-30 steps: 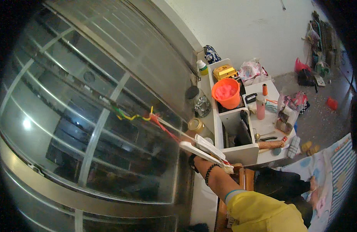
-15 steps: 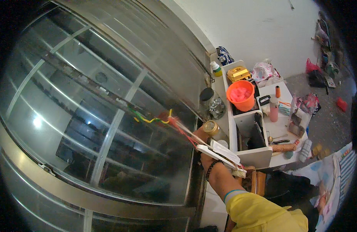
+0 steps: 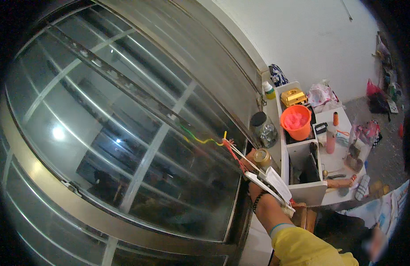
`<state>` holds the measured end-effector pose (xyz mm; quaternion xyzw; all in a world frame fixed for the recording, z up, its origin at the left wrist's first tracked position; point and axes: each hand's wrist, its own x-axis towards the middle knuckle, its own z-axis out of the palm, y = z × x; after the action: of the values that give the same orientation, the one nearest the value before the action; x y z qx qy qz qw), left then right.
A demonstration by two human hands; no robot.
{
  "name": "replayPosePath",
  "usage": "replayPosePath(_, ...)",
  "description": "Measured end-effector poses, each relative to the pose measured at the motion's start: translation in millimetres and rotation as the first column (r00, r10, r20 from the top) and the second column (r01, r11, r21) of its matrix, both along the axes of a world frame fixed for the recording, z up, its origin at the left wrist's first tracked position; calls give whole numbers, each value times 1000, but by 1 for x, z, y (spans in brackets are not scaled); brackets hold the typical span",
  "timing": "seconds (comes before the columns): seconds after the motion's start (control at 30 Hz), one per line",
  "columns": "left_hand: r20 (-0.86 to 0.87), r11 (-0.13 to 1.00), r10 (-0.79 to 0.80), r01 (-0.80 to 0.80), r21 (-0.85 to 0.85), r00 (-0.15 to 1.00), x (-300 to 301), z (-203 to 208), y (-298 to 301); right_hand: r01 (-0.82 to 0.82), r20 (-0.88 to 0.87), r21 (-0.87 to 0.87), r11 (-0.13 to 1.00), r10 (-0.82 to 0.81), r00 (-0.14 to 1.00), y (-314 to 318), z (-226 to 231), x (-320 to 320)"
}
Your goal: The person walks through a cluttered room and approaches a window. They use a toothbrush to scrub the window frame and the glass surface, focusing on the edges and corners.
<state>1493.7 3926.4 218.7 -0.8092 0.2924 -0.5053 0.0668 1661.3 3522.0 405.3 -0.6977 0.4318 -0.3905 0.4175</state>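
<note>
My left hand (image 3: 254, 187) reaches in from the lower right, a dark bead bracelet at the wrist. Its fingers are partly hidden, but they appear closed round a bundle of thin pale sticks and white flat pieces (image 3: 262, 185) tied with red cord. Bristles show at the bundle's lower end, beside the forearm. A yellow and green twisted strand (image 3: 203, 141) trails from its upper end across the window glass. Close by the fingers, on the sill, stands a glass jar with a gold lid (image 3: 262, 156). My right hand is out of sight.
A large framed window (image 3: 138, 177) fills the left side. A dark-lidded jar (image 3: 268, 133) stands farther along the sill. The white organizer (image 3: 313, 190) holds an orange bucket (image 3: 297, 124). A pink bottle (image 3: 331, 142) and brushes occupy the white tabletop. Patterned bedding (image 3: 382, 208) lies lower right.
The whole view has shifted, so the table, window and hand appear farther right and lower. The bundle has moved along with my left hand, and its upper end sits nearer the jars.
</note>
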Motion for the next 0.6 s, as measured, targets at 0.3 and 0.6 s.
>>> replayPosePath(0.3,201,993,112,-100,-70,973,2,9,-3,-42,20,28,999,42,999,12,8,-6)
replayPosePath(0.6,282,981,183,-158,-109,942,9,12,-9,-39,18,46,998,38,999,9,8,-14)
